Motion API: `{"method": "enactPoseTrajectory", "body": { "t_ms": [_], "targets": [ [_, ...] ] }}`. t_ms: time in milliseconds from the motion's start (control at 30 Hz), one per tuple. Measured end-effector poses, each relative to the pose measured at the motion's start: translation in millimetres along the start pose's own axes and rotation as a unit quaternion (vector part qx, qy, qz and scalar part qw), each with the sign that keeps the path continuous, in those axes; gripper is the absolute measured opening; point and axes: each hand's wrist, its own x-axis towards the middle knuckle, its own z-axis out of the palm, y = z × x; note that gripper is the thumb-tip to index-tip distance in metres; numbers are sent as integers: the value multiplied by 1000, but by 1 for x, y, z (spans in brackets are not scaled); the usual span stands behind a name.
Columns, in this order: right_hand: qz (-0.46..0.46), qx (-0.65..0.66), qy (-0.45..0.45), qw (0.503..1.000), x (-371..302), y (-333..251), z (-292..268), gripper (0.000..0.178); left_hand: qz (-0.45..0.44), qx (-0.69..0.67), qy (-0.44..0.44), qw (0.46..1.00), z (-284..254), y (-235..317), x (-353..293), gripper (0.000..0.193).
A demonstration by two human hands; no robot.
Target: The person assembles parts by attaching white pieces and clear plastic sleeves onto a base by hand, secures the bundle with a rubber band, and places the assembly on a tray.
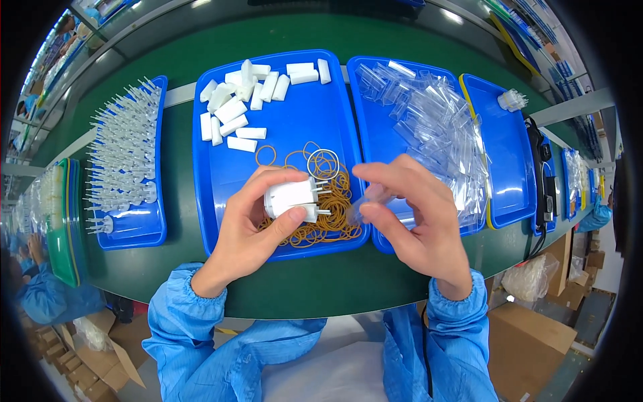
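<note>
Left hand point(242, 231), grip closed round white plugs point(287, 195); right hand point(423, 224), grip pinching clear plastic point(376, 195); step, apparently capping pins point(324, 212); next move calls for alignment.

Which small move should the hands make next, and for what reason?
Perhaps the right hand should bring the clear plastic piece leftward to the metal pins: the left hand holds the white plug pieces with these pins pointing toward it, and a gap separates them.
</note>
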Motion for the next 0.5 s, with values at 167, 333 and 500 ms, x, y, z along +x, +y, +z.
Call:
{"method": "enactPoseTrajectory", "body": {
  "t_ms": [167,333,500],
  "targets": [
    [98,158,16,982,-14,23,15,26,19,37,-12,999,4,2,1,34],
    [231,347,13,909,-15,19,17,23,-2,22,-2,1000,2,-3,1,32],
    [135,151,20,979,-22,29,19,27,19,25,11,999,3,-1,1,31]
  ]
}}
